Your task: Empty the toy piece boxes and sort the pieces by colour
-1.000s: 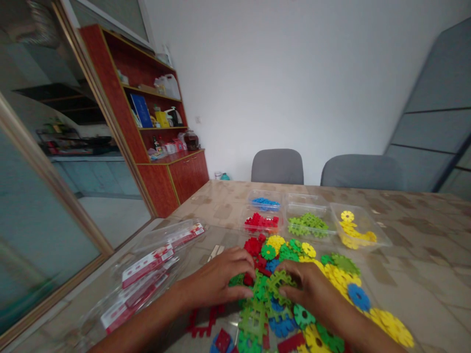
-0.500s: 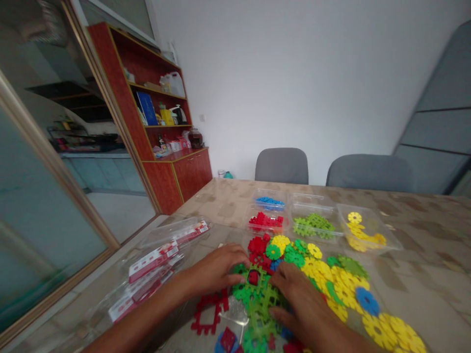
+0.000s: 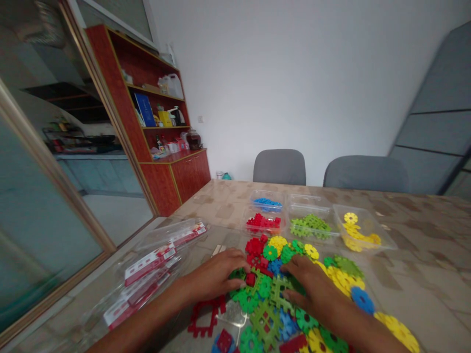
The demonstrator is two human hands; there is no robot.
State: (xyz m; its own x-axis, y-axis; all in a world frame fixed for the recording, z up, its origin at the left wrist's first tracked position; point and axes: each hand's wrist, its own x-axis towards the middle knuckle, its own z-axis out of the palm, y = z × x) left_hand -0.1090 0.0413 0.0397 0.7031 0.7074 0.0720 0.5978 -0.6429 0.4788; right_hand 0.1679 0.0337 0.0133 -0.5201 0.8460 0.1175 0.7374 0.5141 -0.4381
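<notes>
A loose pile of plastic pieces covers the near middle of the table: light green squares [image 3: 265, 321], dark green discs [image 3: 250, 340], red pieces [image 3: 254, 246] and yellow discs [image 3: 344, 280]. My left hand [image 3: 224, 272] rests at the pile's left side, thumb and fingers apart, beside a small red piece [image 3: 250, 279]; its fingertips touch green pieces. Over the right part of the pile, my right hand [image 3: 311, 284] has its fingers spread, next to a light green square [image 3: 281, 292]. No piece shows held in either hand.
Behind the pile stand clear boxes with blue [image 3: 268, 204], red [image 3: 263, 223], green [image 3: 311, 226] and yellow pieces [image 3: 355, 235]. Clear packaging with red-white labels [image 3: 150, 262] lies at left. Two grey chairs [image 3: 279, 166] stand beyond the table [image 3: 224, 201].
My right hand has moved right and its fingers have spread, baring green and blue pieces in the middle of the pile. My left hand has barely moved. The view has shifted slightly.
</notes>
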